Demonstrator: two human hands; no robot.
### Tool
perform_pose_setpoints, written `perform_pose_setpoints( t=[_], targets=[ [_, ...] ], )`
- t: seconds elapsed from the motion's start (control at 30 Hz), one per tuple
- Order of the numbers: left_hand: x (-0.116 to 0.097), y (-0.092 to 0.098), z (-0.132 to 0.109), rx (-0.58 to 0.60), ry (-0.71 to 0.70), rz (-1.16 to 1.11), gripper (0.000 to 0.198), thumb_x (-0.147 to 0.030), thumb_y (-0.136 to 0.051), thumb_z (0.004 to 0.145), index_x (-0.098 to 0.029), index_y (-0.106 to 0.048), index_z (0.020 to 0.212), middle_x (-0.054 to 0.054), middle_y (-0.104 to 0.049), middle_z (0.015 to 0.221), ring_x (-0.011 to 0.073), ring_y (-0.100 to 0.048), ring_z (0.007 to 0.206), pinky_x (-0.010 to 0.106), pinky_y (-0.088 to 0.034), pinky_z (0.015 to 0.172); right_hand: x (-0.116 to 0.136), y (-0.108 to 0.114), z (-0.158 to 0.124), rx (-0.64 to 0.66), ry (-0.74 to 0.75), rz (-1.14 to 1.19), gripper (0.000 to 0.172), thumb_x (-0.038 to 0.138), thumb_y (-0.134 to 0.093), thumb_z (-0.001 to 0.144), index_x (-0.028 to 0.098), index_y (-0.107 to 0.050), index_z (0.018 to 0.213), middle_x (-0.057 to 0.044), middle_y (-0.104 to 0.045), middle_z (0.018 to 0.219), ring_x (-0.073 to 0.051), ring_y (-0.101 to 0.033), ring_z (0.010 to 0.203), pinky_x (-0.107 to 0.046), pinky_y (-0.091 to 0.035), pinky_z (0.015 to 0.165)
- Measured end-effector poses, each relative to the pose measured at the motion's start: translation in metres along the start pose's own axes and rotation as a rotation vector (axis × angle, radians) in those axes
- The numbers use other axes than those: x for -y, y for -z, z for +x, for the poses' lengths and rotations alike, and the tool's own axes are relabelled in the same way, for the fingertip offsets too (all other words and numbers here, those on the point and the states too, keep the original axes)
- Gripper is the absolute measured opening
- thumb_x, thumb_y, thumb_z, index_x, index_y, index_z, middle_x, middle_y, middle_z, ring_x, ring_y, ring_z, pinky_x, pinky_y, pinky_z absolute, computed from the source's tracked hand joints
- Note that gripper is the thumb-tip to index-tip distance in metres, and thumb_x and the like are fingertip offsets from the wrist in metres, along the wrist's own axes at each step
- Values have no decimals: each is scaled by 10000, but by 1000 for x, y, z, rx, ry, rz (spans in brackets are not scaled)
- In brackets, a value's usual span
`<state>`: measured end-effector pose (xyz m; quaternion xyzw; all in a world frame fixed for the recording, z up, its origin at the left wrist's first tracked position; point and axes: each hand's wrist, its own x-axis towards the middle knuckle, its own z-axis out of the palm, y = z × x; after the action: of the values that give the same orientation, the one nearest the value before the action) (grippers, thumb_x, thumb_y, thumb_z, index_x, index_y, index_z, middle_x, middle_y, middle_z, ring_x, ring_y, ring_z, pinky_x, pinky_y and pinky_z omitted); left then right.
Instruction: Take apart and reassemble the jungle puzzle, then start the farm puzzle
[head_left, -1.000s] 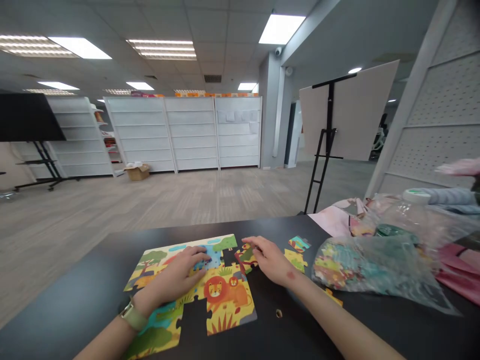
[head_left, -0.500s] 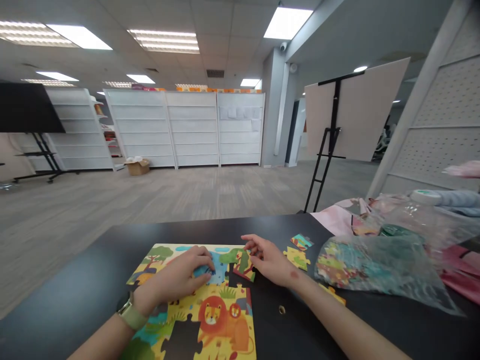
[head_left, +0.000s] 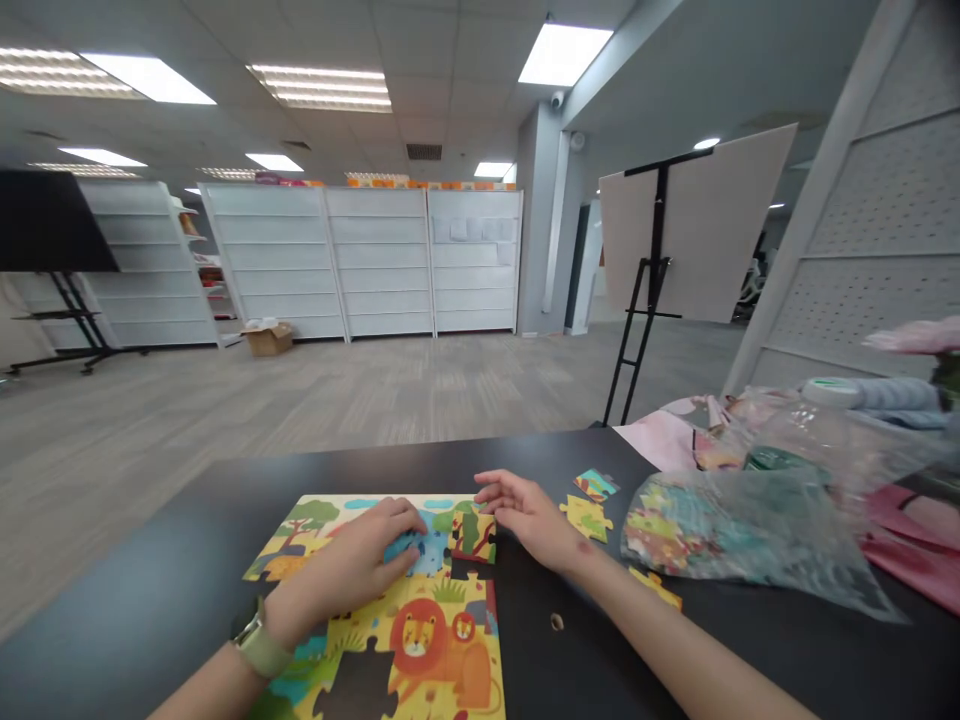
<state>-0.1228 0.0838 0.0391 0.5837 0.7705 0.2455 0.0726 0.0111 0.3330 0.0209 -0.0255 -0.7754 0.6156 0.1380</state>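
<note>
A jigsaw puzzle with lions, trees and a blue patch lies on the black table, with gaps in its front part and right side. My left hand, a watch on its wrist, rests palm down on the puzzle, fingers slightly bent and apart over the blue part. A puzzle piece with a green tree and red-brown branches lies at the upper right, above a dark gap. Beside it, my right hand has its fingers stretched out and its thumb near the piece's upper right corner; whether they touch is unclear.
Loose pieces, one yellow and one teal, lie right of my right hand. Another yellow piece is partly behind my forearm. A clear bag of pieces lies farther right. A small ring-like object sits nearby.
The tree piece has turned from a tilt to lie square with the puzzle's upper right part. My right fingers have straightened a little; my left hand stays on the puzzle.
</note>
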Motion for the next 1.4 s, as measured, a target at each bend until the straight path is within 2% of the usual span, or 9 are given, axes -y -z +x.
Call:
perform_pose_setpoints(
  t=[0.33,0.47,0.63,0.77,0.93,1.03,1.17,1.27,1.4],
  targets=[
    [-27,-25,47,-121,62,-419,399,-275,-570,922,-242,-539,1319,38,-657,1064,164,-627,826,273,-493,715,2,-11,2,-66,28,34,381,131,-655,709,186,-637,1085,-28,-683,947,-157,-683,825,-321,-565,811],
    [-27,-36,58,-219,129,-672,314,-347,-629,892,-188,-627,1163,12,-616,926,134,-603,691,263,-472,643,6,-3,1,-130,15,-7,290,287,-644,816,194,-616,1089,-33,-676,942,-171,-665,861,-303,-556,750],
    [-22,-37,44,-210,243,-895,351,-436,-751,817,-195,-517,917,-46,-531,839,88,-552,614,230,-471,604,6,3,-1,-17,-89,-35,269,274,-701,733,191,-602,969,53,-623,648,-124,-584,573,-223,-444,511],
    [-21,-34,40,-102,192,-825,355,-405,-762,821,-193,-478,826,-91,-432,646,63,-397,540,184,-280,517,4,3,-1,17,-139,-38,231,250,-683,708,201,-568,902,78,-600,600,-108,-562,525,-216,-438,508],
    [-24,-34,38,-50,174,-757,325,-412,-722,840,-200,-478,809,-71,-460,665,84,-441,549,205,-319,527,4,4,-3,48,-140,-94,179,244,-650,727,201,-581,886,68,-606,607,-107,-561,523,-205,-415,481],
    [-28,-26,32,-56,53,-458,223,-321,-729,821,-206,-575,934,10,-611,886,178,-610,804,289,-496,734,3,6,-3,49,-155,-157,121,228,-624,748,203,-579,858,68,-594,587,-112,-562,504,-210,-430,473],
    [-23,-12,26,26,-129,-110,758,-434,-876,685,-254,-553,1347,123,-517,1429,352,-503,1305,480,-404,1130,2,8,-4,34,-114,-312,40,157,-625,749,193,-631,766,46,-609,598,-117,-572,553,-212,-423,519],
    [-14,-12,25,84,-102,-69,974,-601,-885,630,-258,-496,1454,147,-468,1503,409,-454,1373,536,-379,1159,4,4,-5,29,-40,-443,94,125,-627,755,198,-687,760,32,-644,651,-127,-589,614,-227,-423,587],
    [-10,-14,25,137,-66,-75,861,-597,-878,649,-293,-574,1395,133,-464,1507,409,-448,1386,553,-372,1163,8,-3,-9,18,39,-604,117,134,-644,768,211,-732,764,5,-631,743,-143,-570,672,-259,-406,655]
  ],
)
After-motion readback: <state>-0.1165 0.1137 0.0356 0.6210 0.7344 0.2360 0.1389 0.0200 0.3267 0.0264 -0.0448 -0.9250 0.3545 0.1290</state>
